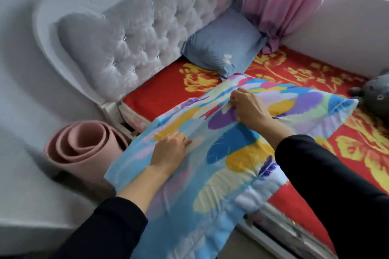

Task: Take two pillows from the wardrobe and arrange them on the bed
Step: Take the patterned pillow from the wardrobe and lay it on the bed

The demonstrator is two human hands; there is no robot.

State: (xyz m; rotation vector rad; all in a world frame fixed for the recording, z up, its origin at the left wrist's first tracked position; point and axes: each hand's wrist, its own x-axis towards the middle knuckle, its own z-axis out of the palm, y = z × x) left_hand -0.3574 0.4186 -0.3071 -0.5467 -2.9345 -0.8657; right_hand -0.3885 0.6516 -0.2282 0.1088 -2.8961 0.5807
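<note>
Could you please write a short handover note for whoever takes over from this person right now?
Left hand: shut on the colourful pillow, pinching its cover near the left side.
Right hand: shut on the same pillow, bunching fabric near its top edge.
The colourful pillow is held over the near edge of the bed, not yet laid flat.
The blue pillow already leans against the headboard, by the pink curtain.
Done: first pillow placed. Left: set the colourful pillow down, probably beside the blue one at the headboard, then let go.
</note>
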